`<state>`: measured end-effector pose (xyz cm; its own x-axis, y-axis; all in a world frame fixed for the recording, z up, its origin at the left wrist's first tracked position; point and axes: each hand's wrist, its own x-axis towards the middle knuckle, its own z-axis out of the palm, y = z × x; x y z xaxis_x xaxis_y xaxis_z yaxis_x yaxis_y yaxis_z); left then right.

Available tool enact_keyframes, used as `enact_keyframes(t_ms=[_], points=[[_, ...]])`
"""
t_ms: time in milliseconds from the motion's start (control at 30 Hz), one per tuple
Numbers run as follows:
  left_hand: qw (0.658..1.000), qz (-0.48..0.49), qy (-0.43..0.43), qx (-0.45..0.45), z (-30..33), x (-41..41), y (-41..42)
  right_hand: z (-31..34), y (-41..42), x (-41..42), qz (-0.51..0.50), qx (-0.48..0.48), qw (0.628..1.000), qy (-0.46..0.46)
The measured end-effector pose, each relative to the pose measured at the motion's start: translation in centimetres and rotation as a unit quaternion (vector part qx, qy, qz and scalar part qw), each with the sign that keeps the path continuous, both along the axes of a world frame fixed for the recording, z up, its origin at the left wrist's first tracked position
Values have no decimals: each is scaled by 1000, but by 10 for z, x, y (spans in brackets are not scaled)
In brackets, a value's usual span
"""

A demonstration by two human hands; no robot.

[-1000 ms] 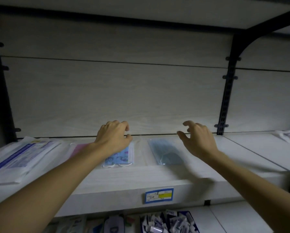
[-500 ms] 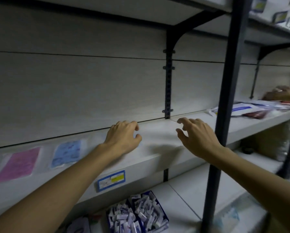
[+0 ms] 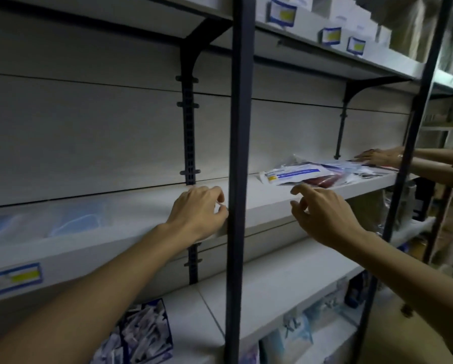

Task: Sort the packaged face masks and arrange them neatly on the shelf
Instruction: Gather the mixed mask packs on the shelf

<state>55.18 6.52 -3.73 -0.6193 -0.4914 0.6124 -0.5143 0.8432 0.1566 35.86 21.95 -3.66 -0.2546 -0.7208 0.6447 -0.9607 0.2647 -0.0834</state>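
Shelving unit w/ pale boards: the middle shelf (image 3: 246,195) carries the task goods. Black upright post (image 3: 237,153) crosses in front, between the two hands.

Step in hand, by judgement: fetching the next packs. An unsorted pile of packaged masks (image 3: 309,174) lies on the shelf to the right, just beyond the right hand; blue masks in clear wrap (image 3: 70,219) already lie flat in a row at far left. Roughly mid-task.

Right hand (image 3: 322,219) hovers w/ fingers spread and loosely bent, holding nothing, forefinger aimed at the pile's near edge. Left hand (image 3: 199,211) sits over the shelf's front part, fingers curled; no item seen in it, and contact w/ the board can't be told.

Next move calls for a reach past the post, pinching a single pack off the pile w/o dragging the rest.

Another person's hands (image 3: 377,156) rest on the pile's far end. Bin of small sachets (image 3: 143,334) on the lower shelf.

Vs. 0.5 s ago: view has swung right; pink and patterned masks gone from frame, the pile much nearer, both hands shifted rightward along the shelf.
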Motion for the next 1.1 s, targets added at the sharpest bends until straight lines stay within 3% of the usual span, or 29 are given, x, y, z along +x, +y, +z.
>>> enact_keyframes(t_ms=[433,1100], points=[[996,-57,-54,36,-6,-166,44,-27,49,-138,-75,48,996,-29],[996,-49,-18,73,3,-412,-46,-13,-29,-375,-84,23,996,-27]])
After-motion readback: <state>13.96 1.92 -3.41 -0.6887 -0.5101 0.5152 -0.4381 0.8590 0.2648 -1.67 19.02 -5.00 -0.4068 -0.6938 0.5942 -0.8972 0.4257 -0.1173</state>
